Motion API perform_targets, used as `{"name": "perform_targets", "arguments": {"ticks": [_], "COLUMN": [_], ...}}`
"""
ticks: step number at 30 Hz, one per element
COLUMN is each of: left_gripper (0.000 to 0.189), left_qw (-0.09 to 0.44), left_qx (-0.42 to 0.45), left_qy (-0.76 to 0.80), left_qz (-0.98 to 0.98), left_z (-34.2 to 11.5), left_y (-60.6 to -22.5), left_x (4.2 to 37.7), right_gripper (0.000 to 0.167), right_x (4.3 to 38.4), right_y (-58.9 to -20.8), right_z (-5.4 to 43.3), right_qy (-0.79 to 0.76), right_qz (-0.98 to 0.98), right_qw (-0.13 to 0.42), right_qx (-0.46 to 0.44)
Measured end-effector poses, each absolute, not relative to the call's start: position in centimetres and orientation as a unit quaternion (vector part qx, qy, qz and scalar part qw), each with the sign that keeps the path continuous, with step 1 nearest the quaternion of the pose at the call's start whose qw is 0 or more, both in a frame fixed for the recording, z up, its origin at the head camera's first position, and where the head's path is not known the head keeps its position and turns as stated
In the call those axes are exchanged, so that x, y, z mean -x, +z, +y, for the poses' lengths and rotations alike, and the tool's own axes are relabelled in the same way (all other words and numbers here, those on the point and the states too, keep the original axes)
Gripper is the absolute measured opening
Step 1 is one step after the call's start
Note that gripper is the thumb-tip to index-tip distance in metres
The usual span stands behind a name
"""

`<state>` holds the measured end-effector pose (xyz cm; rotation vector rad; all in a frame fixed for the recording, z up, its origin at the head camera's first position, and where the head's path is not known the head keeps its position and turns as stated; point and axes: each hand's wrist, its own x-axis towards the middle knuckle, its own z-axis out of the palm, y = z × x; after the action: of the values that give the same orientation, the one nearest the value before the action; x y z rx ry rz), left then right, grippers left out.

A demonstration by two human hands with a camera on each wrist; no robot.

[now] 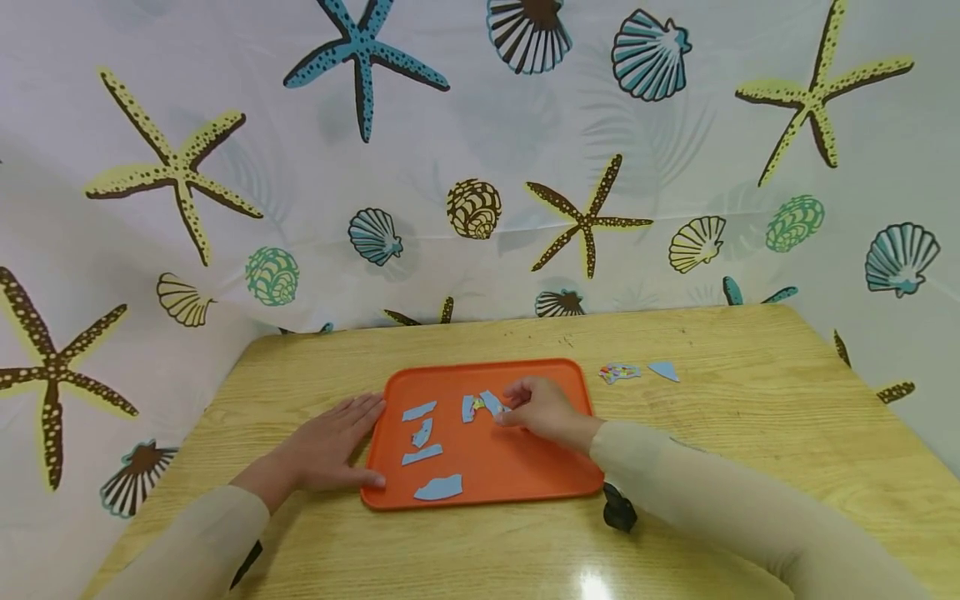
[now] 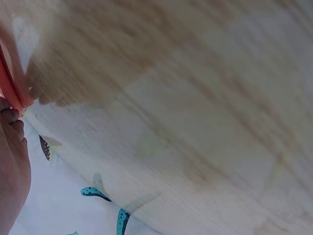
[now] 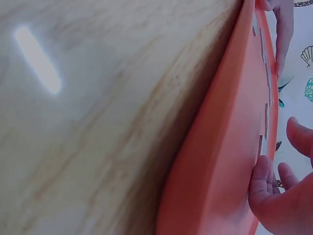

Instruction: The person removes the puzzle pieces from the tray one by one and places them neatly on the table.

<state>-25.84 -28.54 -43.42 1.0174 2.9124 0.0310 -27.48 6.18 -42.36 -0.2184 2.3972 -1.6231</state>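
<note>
My right hand (image 1: 542, 408) reaches over the orange tray (image 1: 525, 479), its thumb tip on a slanted light-blue flat piece (image 1: 491, 402). In the right wrist view the thumb (image 3: 260, 178) is low at the tray while another finger (image 3: 299, 136) is raised apart from it. Close beside that piece is a second light-blue piece (image 1: 467, 409), with yellow print showing between the two. My left hand (image 1: 330, 446) lies at the tray's left rim, fingers extended and thumb spread toward the near corner.
Along the tray's left side lie more flat pieces: a strip (image 1: 419, 411), a printed piece (image 1: 422, 432), another strip (image 1: 422, 455) and a wider piece (image 1: 438, 487). Right of the tray, a multicoloured piece (image 1: 619, 372) and a blue triangle (image 1: 664, 370) rest on the wooden table (image 1: 720, 417).
</note>
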Motion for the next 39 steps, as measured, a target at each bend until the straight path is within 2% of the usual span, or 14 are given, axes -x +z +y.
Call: {"name": "perform_targets", "arguments": {"ticks": [39], "left_gripper": [0.114], "left_qw": [0.034], "left_qx": [-0.322], "left_qy": [0.007], "left_qz": [0.946], "left_z": [-28.5], "left_y": [-43.4], "left_x": [26.0], "right_gripper": [0.027], "right_x": [28.6], "right_y": [-43.2], "right_z": [6.1], "right_qy": [-0.444], "right_qz": [0.886], "right_qw": [0.080], "right_qx": [0.106]}}
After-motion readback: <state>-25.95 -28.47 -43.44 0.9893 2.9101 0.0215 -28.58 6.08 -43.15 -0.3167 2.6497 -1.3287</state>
